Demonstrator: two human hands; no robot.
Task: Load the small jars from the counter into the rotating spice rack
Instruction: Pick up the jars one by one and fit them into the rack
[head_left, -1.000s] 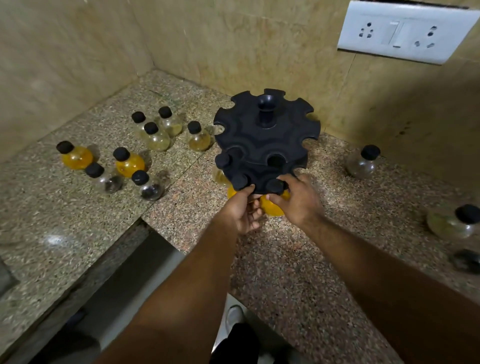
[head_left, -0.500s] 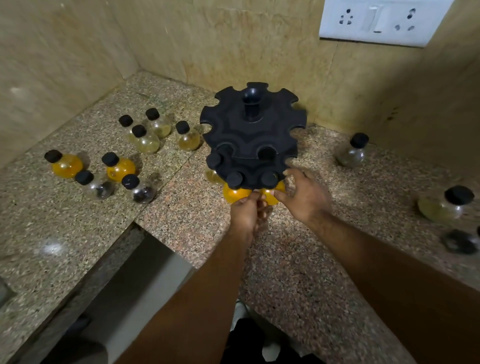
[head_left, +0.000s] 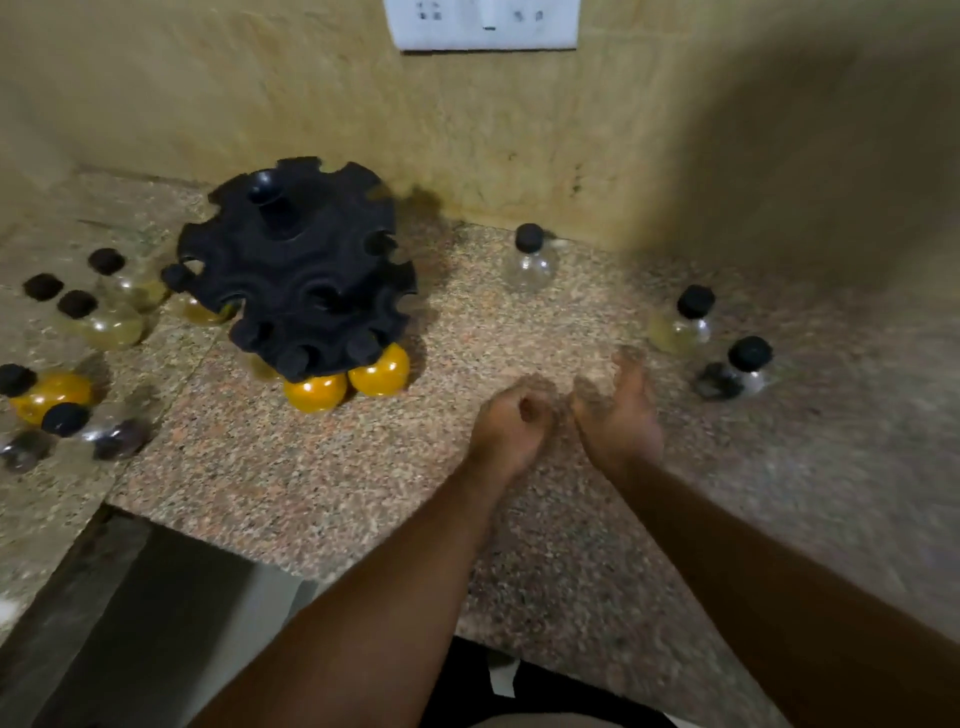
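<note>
The black rotating spice rack (head_left: 296, 265) stands on the granite counter (head_left: 322, 467) near the back wall. Two orange jars (head_left: 378, 370) hang in its front slots, with a pale jar (head_left: 203, 310) at its left side. Both hands are off the rack, to its right. My left hand (head_left: 511, 426) is curled shut and holds nothing. My right hand (head_left: 618, 410) is beside it, fingers apart and blurred, empty. Right of the hands stand a clear jar (head_left: 530, 265), a pale yellow jar (head_left: 678, 327) and a dark jar (head_left: 737, 371).
Several more black-capped jars (head_left: 98, 317) stand on the counter left of the rack, among them an orange one (head_left: 49, 395). A white socket plate (head_left: 485, 23) is on the wall. The counter's front edge steps back at the lower left (head_left: 171, 530).
Both hands have let go of the rack and the orange jars and moved right and back toward me. The view has swung to the right, so the rack now sits left of centre.
</note>
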